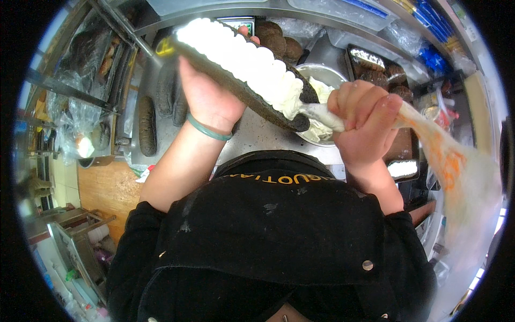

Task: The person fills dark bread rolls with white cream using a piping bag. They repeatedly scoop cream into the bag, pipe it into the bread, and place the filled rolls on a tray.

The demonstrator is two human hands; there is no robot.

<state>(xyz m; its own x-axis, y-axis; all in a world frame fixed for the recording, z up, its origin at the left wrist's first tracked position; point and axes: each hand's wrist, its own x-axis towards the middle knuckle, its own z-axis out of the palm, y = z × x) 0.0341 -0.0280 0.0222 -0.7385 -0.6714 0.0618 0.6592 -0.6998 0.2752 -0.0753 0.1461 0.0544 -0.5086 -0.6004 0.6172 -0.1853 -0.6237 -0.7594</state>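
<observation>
A long dark bread loaf (237,86), split open lengthwise, rests tilted in my left hand (211,94), which grips it from below with fingertips showing past the far side. Ruffled white cream (245,60) covers its opened face from end to end. My right hand (364,120) squeezes a clear plastic piping bag (446,161), whose narrow end touches the cream at the loaf's near right end. The bag's loose upper part, with orange print, hangs off to the right. Behind the loaf stands a metal bowl (318,70) of pale cream, partly hidden by the loaf and my right hand.
Several dark loaves (147,126) lie on the steel worktop (257,141) at left. Round brown breads (277,40) sit at the back beside a digital scale (241,25). Dark trays (374,60) with cream-topped pieces stand at right. A metal shelf (181,22) runs overhead.
</observation>
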